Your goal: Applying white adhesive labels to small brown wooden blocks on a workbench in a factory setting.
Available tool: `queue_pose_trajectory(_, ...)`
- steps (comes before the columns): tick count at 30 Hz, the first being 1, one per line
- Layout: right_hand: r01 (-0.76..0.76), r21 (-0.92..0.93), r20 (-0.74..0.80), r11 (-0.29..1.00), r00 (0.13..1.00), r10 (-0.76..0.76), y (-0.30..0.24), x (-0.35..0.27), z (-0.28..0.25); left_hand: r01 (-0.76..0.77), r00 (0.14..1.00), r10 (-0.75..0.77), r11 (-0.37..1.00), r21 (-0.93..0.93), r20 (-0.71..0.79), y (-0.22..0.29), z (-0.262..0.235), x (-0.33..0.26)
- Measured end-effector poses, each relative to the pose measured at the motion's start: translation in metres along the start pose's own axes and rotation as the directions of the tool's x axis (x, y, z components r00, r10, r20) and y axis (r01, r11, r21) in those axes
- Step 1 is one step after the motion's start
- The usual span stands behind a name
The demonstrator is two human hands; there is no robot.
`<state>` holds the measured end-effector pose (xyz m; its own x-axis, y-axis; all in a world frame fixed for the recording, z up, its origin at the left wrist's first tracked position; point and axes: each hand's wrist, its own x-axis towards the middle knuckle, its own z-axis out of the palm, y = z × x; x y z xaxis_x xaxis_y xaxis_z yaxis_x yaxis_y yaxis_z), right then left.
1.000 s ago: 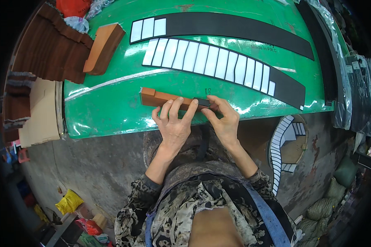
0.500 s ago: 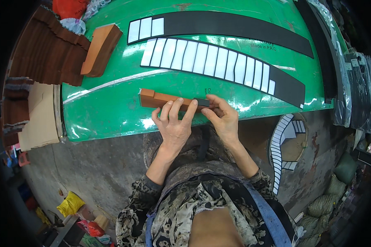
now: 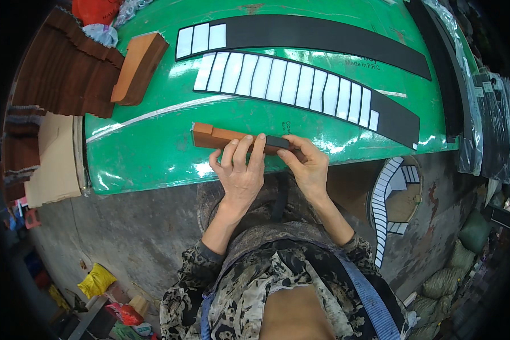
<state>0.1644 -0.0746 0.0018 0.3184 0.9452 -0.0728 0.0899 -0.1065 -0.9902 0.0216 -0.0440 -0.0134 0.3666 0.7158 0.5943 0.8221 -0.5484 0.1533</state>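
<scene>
Lying near the front edge of the green table, a long brown wood-like piece [image 3: 226, 134] has a raised step at its left end. A small black pad [image 3: 277, 141] sits on its right end. My left hand [image 3: 239, 174] grips the piece along its middle, fingertips on top, with the index fingertip beside the pad. My right hand [image 3: 309, 167] closes at the right end, thumb and index finger pinching the pad's end. Beyond lie a curved black strip covered with white rectangles [image 3: 286, 82] and a mostly bare black strip [image 3: 317, 39] with a few white ones.
Stacked brown pieces [image 3: 68, 68] stand at the left, with a single brown piece [image 3: 140, 68] beside them. Below the stack is a cardboard sheet [image 3: 56, 158]. On the right, a round stool [image 3: 411, 207] carries more white-marked strips. Black sheets in clear plastic [image 3: 484, 124] hang at the right edge.
My left index finger has shifted slightly left, baring more of the black pad. The right hand has barely moved, and the brown piece stays in place.
</scene>
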Motion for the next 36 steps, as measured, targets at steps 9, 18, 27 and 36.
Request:
queue_pose_trajectory(9, -0.114, 0.239, 0.016, 0.964, 0.993, 0.114, -0.004, 0.000, 0.002, -0.033, 0.999, 0.034, 0.999, 0.035, -0.012, -0.002, 0.001, -0.006)
queue_pose_trajectory(18, -0.175, 0.309, 0.035, 0.935, 0.984, 0.173, -0.010, -0.006, 0.004, -0.050, 0.998, 0.050, 0.999, 0.008, -0.026, 0.000, -0.003, -0.011)
queue_pose_trajectory(27, -0.122, 0.254, 0.028, 0.960, 0.993, 0.118, 0.001, -0.008, 0.009, -0.074, 0.996, 0.073, 0.997, 0.026, 0.048, 0.000, -0.012, -0.011)
queue_pose_trajectory(36, 0.019, -0.090, 0.071, 0.996, 0.997, -0.013, -0.030, 0.009, -0.035, -0.109, 0.989, 0.099, 0.990, 0.092, 0.112, -0.003, -0.016, -0.006)
